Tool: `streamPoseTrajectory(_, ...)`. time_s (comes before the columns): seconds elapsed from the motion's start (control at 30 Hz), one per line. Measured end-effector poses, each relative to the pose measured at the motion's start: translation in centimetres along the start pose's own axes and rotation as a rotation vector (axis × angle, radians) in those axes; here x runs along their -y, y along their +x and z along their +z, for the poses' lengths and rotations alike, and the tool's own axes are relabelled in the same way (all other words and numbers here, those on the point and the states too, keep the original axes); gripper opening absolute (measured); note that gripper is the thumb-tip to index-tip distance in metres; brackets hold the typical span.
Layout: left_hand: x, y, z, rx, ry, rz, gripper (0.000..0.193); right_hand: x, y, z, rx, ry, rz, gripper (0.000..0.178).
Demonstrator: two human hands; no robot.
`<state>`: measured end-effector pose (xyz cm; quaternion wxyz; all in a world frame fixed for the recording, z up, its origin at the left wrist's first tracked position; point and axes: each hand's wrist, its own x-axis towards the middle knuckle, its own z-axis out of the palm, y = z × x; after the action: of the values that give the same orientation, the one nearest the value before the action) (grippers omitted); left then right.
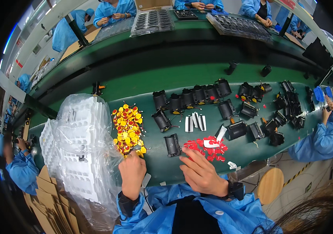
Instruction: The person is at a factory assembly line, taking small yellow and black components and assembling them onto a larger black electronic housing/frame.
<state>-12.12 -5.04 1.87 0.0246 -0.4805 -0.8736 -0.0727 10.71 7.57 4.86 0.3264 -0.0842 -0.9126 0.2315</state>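
My left hand (133,172) is closed at the near edge of a pile of yellow pieces with dark red round faces (128,126). Its fingers point down into the pile, and what they pinch is hidden. To its right, my right hand (200,171) has its fingers stretched apart, with their tips beside a black plastic housing (172,145) on the green mat. The thumb is out of sight below that hand. Loose red flat pieces (216,153) lie just beyond and right of it, with a white strip (211,143) on top of them.
Several more black housings (200,94) stand in rows at the back and right. White strips (195,121) lie mid-mat. Plastic-wrapped white trays (81,136) stand left, above cardboard sheets (55,202). A co-worker (318,132) sits at the right; a wooden stool (270,186) stands below.
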Motion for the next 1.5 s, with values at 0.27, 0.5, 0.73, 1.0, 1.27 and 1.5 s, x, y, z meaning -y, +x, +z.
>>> streamPoseTrajectory(0.27, 0.6, -0.8, -4.2, -0.189, -0.943, -0.303, 0.006, 1.0, -0.5, -1.0, -0.230, 0.278, 0.120, 0.021)
streamPoseTrajectory(0.5, -5.0, -2.1, -6.3, -0.152, -0.560, 0.653, 0.023, 1.4, 1.6, -0.6, -0.031, 0.838, 0.546, 0.013)
streamPoseTrajectory(0.73, -8.3, -2.8, -5.6, 0.031, -1.186, 0.248, 0.015, 0.3, -1.5, -1.1, 0.138, 1.617, 0.858, 0.021)
streamPoseTrajectory(1.0, -10.5, -3.7, -3.7, 0.400, -1.417, 0.194, 0.008, 0.7, -3.9, -0.9, -0.112, 1.956, 0.897, 0.024)
streamPoseTrajectory(1.27, -12.4, -4.4, -3.3, 0.432, -1.340, 0.118, 0.004, 0.6, -6.2, -1.2, -0.226, 1.848, 0.884, 0.022)
streamPoseTrajectory(1.5, -13.3, -2.5, -3.2, 0.214, -0.913, 0.352, 0.008, -0.3, -8.8, -5.2, -0.575, 2.055, 0.953, 0.018)
